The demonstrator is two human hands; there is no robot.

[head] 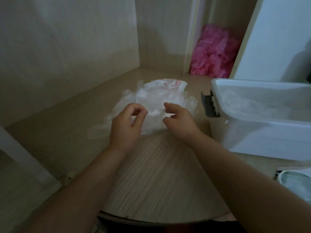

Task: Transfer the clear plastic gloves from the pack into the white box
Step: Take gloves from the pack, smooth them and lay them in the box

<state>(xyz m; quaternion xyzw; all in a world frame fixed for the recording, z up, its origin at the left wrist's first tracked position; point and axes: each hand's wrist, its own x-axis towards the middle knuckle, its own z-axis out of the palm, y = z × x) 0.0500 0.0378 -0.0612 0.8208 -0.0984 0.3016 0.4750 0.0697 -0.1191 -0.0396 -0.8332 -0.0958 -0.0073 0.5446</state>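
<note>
Clear gloves (pixel 156 100) lie between the hands: left hand (pixel 126 122) pinches them; right hand (pixel 179 121) curled, grip unclear. Likely light, limp, slippery; pinch a gathered fold.

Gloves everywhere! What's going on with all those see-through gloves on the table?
A person is working at a heap of clear plastic gloves on the wooden table. Both bare hands, the left grip and the right grip, seem to pinch the thin film at the near side of the heap. The pack with red print lies at the far side. The white box stands open on the right, with what look like a few gloves already inside.
</note>
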